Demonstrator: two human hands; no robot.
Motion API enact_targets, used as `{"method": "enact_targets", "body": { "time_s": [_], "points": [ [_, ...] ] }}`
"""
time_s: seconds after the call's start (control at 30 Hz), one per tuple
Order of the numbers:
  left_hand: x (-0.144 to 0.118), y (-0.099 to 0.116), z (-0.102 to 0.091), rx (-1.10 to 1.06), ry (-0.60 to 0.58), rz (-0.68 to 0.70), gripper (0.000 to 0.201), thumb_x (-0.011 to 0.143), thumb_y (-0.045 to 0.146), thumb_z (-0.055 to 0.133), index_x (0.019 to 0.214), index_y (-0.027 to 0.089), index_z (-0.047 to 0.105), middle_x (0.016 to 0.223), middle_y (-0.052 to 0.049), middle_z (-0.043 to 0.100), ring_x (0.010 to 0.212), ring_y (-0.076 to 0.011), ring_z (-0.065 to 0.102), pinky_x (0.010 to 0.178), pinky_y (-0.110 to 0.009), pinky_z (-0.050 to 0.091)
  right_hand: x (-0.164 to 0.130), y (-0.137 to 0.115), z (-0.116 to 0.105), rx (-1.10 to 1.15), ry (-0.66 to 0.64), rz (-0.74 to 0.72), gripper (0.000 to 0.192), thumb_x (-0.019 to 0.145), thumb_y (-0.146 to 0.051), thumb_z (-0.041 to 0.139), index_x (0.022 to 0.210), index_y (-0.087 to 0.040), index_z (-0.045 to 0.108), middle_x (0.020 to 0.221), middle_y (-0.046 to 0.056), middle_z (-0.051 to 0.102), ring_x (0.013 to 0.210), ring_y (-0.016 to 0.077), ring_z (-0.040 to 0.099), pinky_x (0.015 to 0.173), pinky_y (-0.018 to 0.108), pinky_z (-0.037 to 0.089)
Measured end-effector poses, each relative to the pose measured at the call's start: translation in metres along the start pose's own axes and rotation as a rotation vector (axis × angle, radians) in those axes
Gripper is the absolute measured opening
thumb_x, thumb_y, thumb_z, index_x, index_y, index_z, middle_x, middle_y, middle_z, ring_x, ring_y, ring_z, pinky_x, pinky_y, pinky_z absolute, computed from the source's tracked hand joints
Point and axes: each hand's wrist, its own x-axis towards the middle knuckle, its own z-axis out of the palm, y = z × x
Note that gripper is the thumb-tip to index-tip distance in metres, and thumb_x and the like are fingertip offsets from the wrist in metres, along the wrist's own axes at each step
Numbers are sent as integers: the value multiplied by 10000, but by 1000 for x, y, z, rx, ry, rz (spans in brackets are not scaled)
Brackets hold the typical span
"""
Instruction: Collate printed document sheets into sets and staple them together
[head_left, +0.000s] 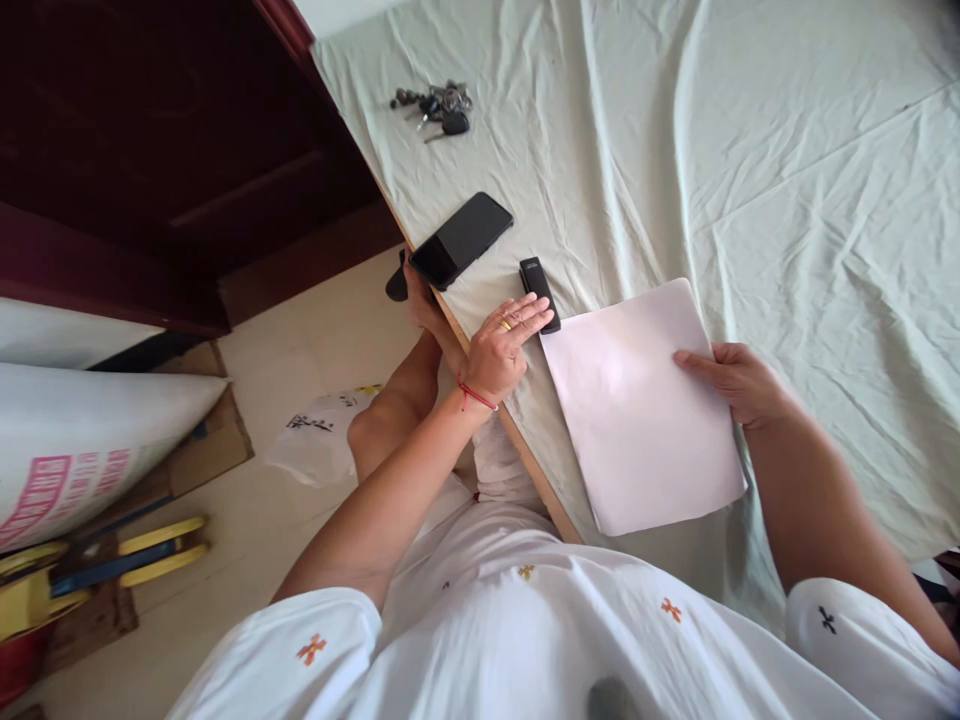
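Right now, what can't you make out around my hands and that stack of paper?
- Head view: the near end of the small black device is covered by the left hand.
- Anything under the paper stack is hidden; the right hand covers its right edge.
- The key bunch is too small to count.
- The phone screen is dark.

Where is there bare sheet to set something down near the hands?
The widest bare sheet lies beyond the paper and the right hand, running to the far edge. A smaller patch sits between the keys and the phone. It is crowded at the bed edge, where the left hand touches the stapler.
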Motion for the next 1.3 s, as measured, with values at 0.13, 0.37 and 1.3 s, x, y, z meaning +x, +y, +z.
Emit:
{"method": "enact_targets", "body": {
  "time_s": [0.13,0.37,1.3],
  "points": [
    [0,-1,5,-50,28,-15,474,985,99,435,1287,258,763,1411,-48,739,1434,-210,607,1261,-496,442,3,2,-2,-20,20,-5,328,708,-402,938,807,-138,770,791,126,790,577,220,703,503,297,580],
    [2,-2,9,-74,21,-12,477,959,91,442,1285,237,758,1432,-69,725,1440,-218,601,1272,-496,427,1,-1,8,-17,46,-17,288,708,-349,932,793,-137,756,767,115,781,570,208,692,506,283,570],
    [-217,104,-24,-1396,197,-1167,650,722,704,827,1116,190,767,1222,-141,795,1314,-361,672,1095,-501,561,-30,77,131,168,-113,-556,458,812,-669,797,832,-222,704,717,32,719,535,155,615,469,265,484]
  ]
}}
